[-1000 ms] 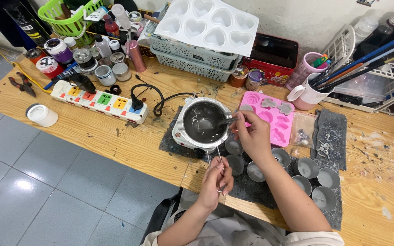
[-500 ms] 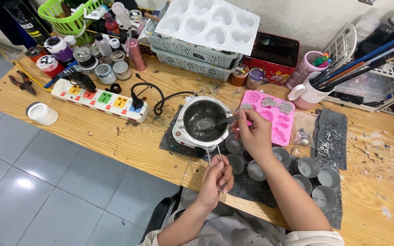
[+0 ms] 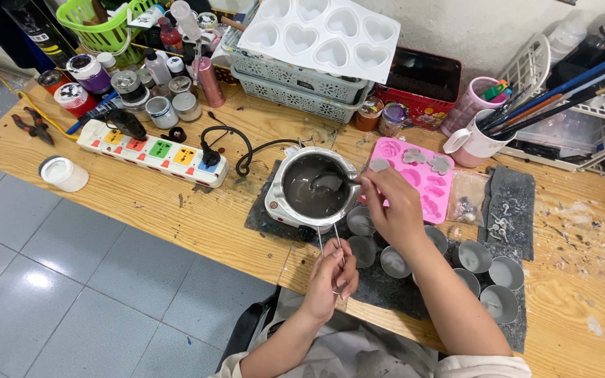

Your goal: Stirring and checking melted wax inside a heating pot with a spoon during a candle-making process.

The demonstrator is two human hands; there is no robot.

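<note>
A small metal pot (image 3: 314,187) sits near the middle of the wooden table (image 3: 141,203), on a dark mat (image 3: 264,220). The pot is round and shiny, and it is full of smooth grey liquid. Its thin wire handle (image 3: 330,241) sticks out toward 6 o'clock.

The left hand (image 3: 332,276) is closed around the end of that wire handle, at the table's near edge. The right hand (image 3: 393,206) is at 3 o'clock from the pot. Its fingers pinch a spoon (image 3: 332,183) tight, and the bowl of the spoon dips into the grey liquid on the pot's right side.

Just below the right hand stand small round cups (image 3: 488,269), some with grey inside. A pink mold (image 3: 425,183) with flower shapes lies at 3 o'clock from the pot. At 9 o'clock is a white power strip (image 3: 152,154) with coloured buttons. At 12 o'clock a white heart tray (image 3: 320,35) rests on a grey basket (image 3: 295,87)
</note>
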